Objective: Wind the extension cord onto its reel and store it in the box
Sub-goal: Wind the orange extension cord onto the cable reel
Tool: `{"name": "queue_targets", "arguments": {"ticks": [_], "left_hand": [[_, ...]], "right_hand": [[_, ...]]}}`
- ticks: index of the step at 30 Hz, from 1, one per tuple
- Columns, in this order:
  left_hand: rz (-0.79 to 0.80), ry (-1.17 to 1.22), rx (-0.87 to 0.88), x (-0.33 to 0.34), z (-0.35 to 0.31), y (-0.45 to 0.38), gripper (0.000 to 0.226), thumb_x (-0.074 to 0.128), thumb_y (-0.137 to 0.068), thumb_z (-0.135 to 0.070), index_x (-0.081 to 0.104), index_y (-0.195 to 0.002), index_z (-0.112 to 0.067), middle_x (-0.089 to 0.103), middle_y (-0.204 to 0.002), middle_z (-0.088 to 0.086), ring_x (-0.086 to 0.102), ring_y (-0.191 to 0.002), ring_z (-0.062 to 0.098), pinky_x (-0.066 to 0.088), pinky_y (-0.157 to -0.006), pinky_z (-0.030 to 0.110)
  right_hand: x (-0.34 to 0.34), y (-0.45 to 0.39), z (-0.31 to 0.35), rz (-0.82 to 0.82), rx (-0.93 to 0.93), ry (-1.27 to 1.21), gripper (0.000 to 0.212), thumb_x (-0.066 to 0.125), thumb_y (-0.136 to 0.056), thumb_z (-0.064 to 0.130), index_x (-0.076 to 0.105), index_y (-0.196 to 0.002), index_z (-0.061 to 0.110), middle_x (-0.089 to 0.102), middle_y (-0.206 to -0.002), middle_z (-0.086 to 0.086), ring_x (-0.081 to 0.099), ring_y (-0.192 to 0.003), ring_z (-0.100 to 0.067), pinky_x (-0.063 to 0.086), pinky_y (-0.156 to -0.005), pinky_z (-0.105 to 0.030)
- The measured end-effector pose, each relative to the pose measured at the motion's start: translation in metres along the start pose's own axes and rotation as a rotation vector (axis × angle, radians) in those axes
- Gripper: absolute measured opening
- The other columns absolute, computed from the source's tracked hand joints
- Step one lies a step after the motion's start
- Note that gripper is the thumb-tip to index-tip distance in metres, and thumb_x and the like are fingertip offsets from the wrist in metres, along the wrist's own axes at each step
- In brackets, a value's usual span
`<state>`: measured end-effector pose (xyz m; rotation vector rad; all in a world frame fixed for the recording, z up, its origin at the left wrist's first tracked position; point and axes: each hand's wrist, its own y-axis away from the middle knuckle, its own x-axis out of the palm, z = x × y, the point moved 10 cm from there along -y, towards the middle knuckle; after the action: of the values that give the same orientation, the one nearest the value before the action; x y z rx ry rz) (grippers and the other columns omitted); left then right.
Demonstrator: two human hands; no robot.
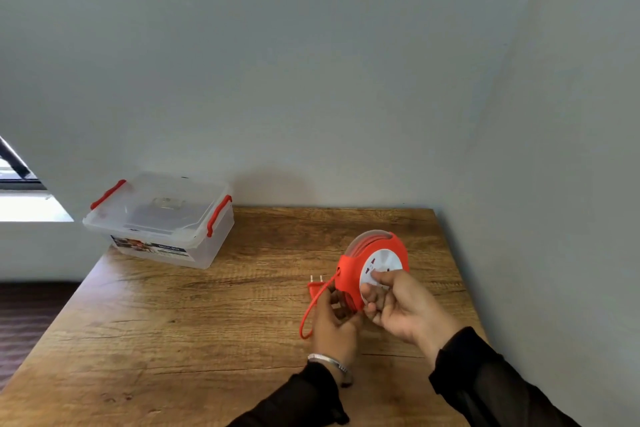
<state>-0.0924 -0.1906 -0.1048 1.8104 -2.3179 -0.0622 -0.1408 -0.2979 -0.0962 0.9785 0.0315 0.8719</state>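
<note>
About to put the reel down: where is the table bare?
Bare: the wide left front of the table, between the box and the left hand, and the strip behind the reel to the wall. Crowded: around both hands, the plug and the loose cord loop.

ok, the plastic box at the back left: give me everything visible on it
The storage box is clear, slightly frosted plastic, rectangular, with its lid on. Two red clips sit at the short ends; they look latched, though I can't be sure. A printed label runs along the front wall. It stands level at the table's far left corner, close to the wall, overhanging the left edge slightly. Neither hand touches it. Any contents are unclear.
</note>
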Motion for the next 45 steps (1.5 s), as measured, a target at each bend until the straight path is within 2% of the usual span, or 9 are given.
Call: {"name": "queue_targets", "arguments": {"ticks": [5, 9, 12, 15, 21, 30, 38, 42, 45], "left_hand": [[0.156, -0.020, -0.088, -0.010, -0.012, -0.031, 0.042, 0.071, -0.067, 0.019, 0.058, -0.100, -0.005, 0.065, -0.086, 0.009, 0.063, -0.078, 0.022, 0.056, -0.069, 0.035], [0.292, -0.180, -0.273, -0.020, -0.011, -0.049, 0.034, 0.069, -0.075, 0.008, 0.063, -0.106, -0.007, 0.069, -0.086, 0.012, 0.064, -0.070, 0.033, 0.053, -0.058, 0.037], [0.448, -0.374, -0.328, -0.016, -0.018, -0.057, 0.038, 0.068, -0.077, 0.002, 0.065, -0.110, -0.015, 0.071, -0.083, 0.004, 0.068, -0.063, 0.021, 0.055, -0.055, 0.031], [0.604, -0.571, -0.311, -0.004, -0.033, -0.064, 0.041, 0.071, -0.076, -0.004, 0.065, -0.112, -0.020, 0.073, -0.099, 0.010, 0.070, -0.085, 0.030, 0.056, -0.071, 0.039], [0.795, -0.768, -0.263, 0.021, -0.052, -0.070, 0.025, 0.074, -0.075, -0.009, 0.066, -0.093, -0.025, 0.074, -0.093, 0.005, 0.073, -0.079, 0.027, 0.061, -0.060, 0.037], [0.626, -0.598, -0.327, 0.007, -0.029, -0.070, 0.035, 0.073, -0.078, -0.010, 0.062, -0.108, -0.024, 0.073, -0.088, -0.002, 0.069, -0.064, 0.014, 0.057, -0.054, 0.028], [0.491, -0.405, -0.274, 0.004, -0.031, -0.069, 0.032, 0.067, -0.080, 0.004, 0.061, -0.100, -0.019, 0.068, -0.082, -0.004, 0.068, -0.054, 0.002, 0.050, -0.042, 0.018], [0.400, -0.261, -0.242, 0.006, -0.035, -0.067, 0.040, 0.067, -0.077, 0.012, 0.060, -0.112, -0.007, 0.068, -0.085, 0.002, 0.067, -0.069, 0.014, 0.054, -0.045, 0.024], [0.294, -0.084, -0.253, 0.008, -0.023, -0.057, 0.049, 0.066, -0.074, 0.018, 0.054, -0.117, -0.001, 0.065, -0.097, 0.015, 0.066, -0.075, 0.033, 0.058, -0.051, 0.040]], "right_hand": [[-0.013, 0.011, 0.009, 0.055, -0.034, 0.509, 0.021, 0.050, -0.093, 0.020, 0.064, -0.102, 0.008, 0.075, -0.081, -0.005, 0.061, -0.048, -0.008, 0.036, -0.042, -0.018], [-0.016, 0.024, 0.049, -0.069, -0.488, 1.208, 0.037, 0.063, -0.085, 0.023, 0.053, -0.121, 0.021, 0.064, -0.109, -0.001, 0.063, -0.082, -0.013, 0.045, -0.064, -0.023], [0.011, 0.037, 0.050, -0.049, -0.867, 1.710, 0.054, 0.056, -0.087, 0.031, 0.035, -0.137, 0.037, 0.045, -0.136, 0.004, 0.050, -0.115, -0.016, 0.043, -0.088, -0.028], [0.021, 0.030, 0.024, -0.003, -0.893, 1.911, 0.070, 0.050, -0.086, 0.034, 0.008, -0.141, 0.048, 0.047, -0.129, 0.001, 0.054, -0.109, -0.022, 0.051, -0.080, -0.035], [0.023, 0.014, 0.022, -0.078, -0.897, 1.776, 0.069, 0.048, -0.084, 0.049, 0.008, -0.140, 0.047, 0.058, -0.113, -0.003, 0.059, -0.102, -0.025, 0.044, -0.069, -0.033], [0.023, -0.006, 0.031, -0.037, -0.822, 1.649, 0.062, 0.056, -0.083, 0.022, 0.031, -0.134, 0.046, 0.054, -0.121, -0.008, 0.052, -0.112, -0.025, 0.047, -0.085, -0.032], [0.030, 0.007, 0.053, -0.273, -1.078, 1.789, 0.067, 0.058, -0.073, 0.044, 0.031, -0.134, 0.047, 0.066, -0.117, 0.005, 0.058, -0.109, -0.014, 0.050, -0.073, -0.029], [0.023, 0.003, 0.059, -0.323, -1.001, 1.653, 0.065, 0.064, -0.074, 0.041, 0.037, -0.132, 0.047, 0.065, -0.120, 0.005, 0.059, -0.108, -0.014, 0.054, -0.074, -0.029], [0.003, -0.002, 0.067, -0.292, -0.824, 1.148, 0.068, 0.070, -0.074, 0.047, 0.044, -0.135, 0.032, 0.059, -0.129, -0.001, 0.056, -0.113, -0.020, 0.049, -0.085, -0.029]]}}
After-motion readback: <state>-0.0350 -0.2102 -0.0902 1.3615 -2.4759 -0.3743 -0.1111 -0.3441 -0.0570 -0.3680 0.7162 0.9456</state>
